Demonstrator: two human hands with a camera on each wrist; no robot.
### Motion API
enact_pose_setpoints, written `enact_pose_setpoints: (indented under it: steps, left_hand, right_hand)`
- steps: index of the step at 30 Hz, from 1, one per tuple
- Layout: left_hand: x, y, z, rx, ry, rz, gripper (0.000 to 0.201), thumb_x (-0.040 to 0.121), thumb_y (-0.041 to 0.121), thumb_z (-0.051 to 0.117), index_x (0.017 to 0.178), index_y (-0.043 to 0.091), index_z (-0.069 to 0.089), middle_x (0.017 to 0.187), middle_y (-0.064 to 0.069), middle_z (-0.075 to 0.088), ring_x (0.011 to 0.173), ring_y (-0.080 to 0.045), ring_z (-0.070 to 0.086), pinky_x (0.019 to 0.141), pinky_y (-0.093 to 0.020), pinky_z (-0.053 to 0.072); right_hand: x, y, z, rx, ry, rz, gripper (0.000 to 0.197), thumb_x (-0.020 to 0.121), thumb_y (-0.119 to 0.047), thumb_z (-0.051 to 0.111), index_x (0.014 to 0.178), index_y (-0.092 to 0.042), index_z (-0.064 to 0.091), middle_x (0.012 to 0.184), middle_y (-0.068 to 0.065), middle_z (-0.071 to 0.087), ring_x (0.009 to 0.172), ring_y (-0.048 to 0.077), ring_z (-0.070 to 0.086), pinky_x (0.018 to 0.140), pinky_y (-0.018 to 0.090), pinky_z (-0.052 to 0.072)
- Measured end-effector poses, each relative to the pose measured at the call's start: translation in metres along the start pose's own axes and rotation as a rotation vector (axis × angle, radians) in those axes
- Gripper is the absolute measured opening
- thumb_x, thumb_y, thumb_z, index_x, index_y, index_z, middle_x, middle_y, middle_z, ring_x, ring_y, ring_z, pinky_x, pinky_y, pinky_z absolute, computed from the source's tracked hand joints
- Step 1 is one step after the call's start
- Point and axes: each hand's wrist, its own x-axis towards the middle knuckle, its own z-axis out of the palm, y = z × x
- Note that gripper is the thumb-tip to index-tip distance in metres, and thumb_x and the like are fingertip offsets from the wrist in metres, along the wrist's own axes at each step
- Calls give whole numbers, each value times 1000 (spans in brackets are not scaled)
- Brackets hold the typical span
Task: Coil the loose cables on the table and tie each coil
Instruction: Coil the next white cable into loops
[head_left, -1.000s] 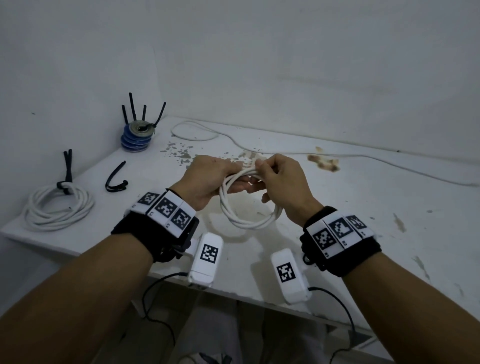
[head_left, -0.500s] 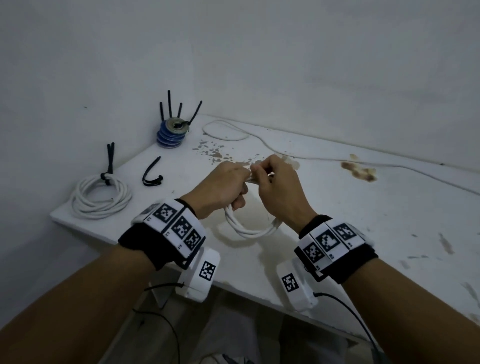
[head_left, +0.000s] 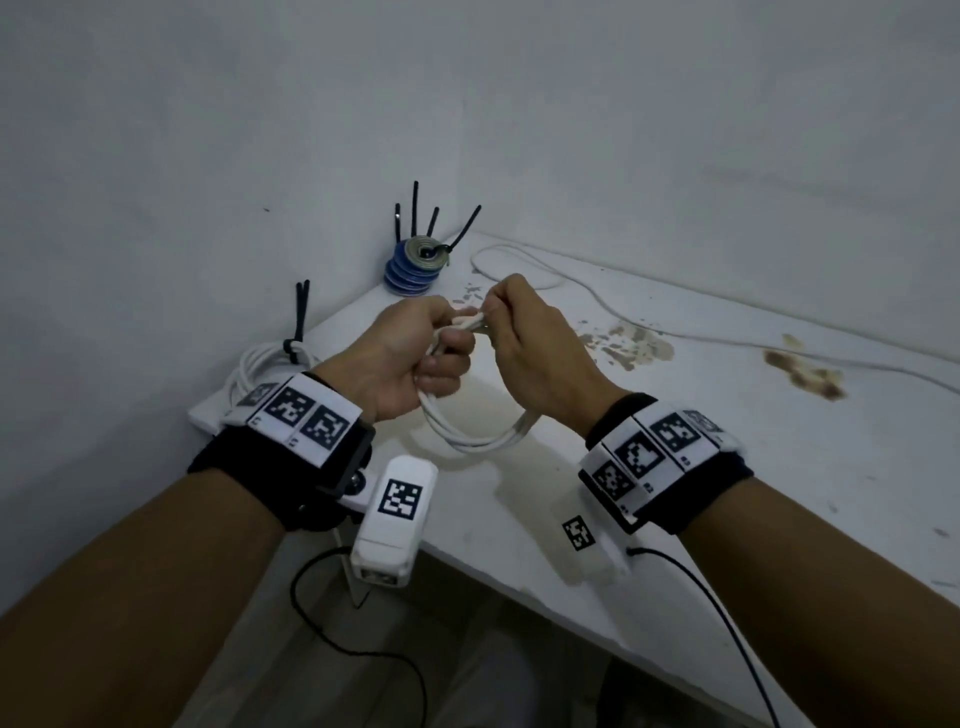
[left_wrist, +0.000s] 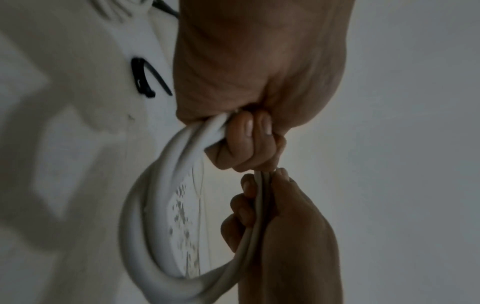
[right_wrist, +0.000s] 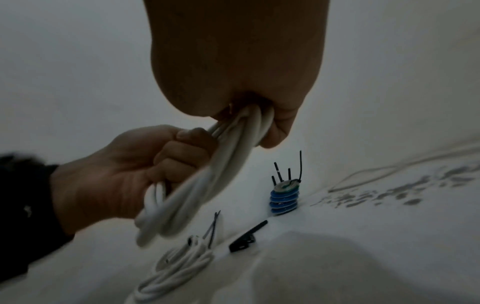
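— While both fists are up, item one?
— White cable coil (head_left: 470, 436), above the table (head_left: 779, 467): left hand (head_left: 410, 358) curled around its top, right hand (head_left: 535, 348) clenched on the strands beside it.
— Item two?
— Tied coil (head_left: 260, 369), table's left corner.

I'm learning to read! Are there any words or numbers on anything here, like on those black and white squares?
No readable words or numbers.
Wristbands: square code patterns; tiny marks beneath are too small to read.
White camera units: code patterns only.
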Motion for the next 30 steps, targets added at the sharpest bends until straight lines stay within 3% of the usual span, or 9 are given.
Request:
enact_pose_setpoints:
  steps: [2,4,8,12,15,19,23,25,30]
  left_hand:
    - [-3,2,-15,47,115,124,23,102,13,31,102,13,54,54,6,38,35,-5,21,34,-18,14]
    - [-7,4,-30,95,198,185,26,102,12,32,115,10,55,55,6,38,37,-5,21,35,-17,14]
    - [-16,14,-59,105,312,230,29,102,9,30,101,12,59,52,6,36,37,-4,19,35,-18,11]
    - [-20,27,-87,133,361,243,28,102,9,30,107,10,58,54,6,37,38,-5,20,35,-18,13]
    - [-20,31,-99,145,388,253,26,103,11,32,106,9,58,51,8,34,37,-5,19,34,-16,14]
    - [-15,30,-104,203,430,248,29,101,11,35,102,6,63,48,8,32,37,-6,18,35,-15,14]
    - [-11,31,-104,238,453,247,31,99,12,36,95,7,66,49,7,33,39,-7,18,36,-17,14]
    - [-9,32,-101,235,442,250,31,98,14,36,92,9,65,50,5,32,39,-8,19,37,-18,14]
    - [-6,29,-89,186,360,225,26,101,29,44,93,10,60,52,5,33,37,-7,20,37,-19,13]
  right_hand:
    - [12,-7,13,114,-48,26,20,106,-23,35,92,-14,45,77,2,55,68,17,49,67,41,44]
    - [26,-13,23,223,-125,63,20,105,-20,38,89,-12,48,78,6,59,69,17,54,63,36,46]
    - [60,-14,39,384,-233,236,37,104,-20,36,82,-4,62,82,19,69,71,27,65,60,37,55]
    - [91,1,67,-41,-483,218,15,95,-9,52,95,-11,67,81,8,66,66,19,61,53,25,56]
    - [102,3,82,-272,-613,66,21,91,-18,66,112,-18,72,92,6,68,60,13,56,48,16,48]
    - [118,13,103,-444,-646,-1,24,89,-32,68,105,-17,76,102,4,72,76,15,58,74,28,52]
    - [120,16,102,-445,-649,-2,21,84,-21,72,70,-6,68,62,7,59,53,11,44,51,23,41]
    - [119,19,96,-440,-649,-20,35,84,-19,72,54,-15,55,51,-1,47,47,9,37,46,19,33]
    - [111,24,78,-308,-615,-48,22,89,-15,69,69,-23,66,61,-6,62,50,7,53,55,26,47]
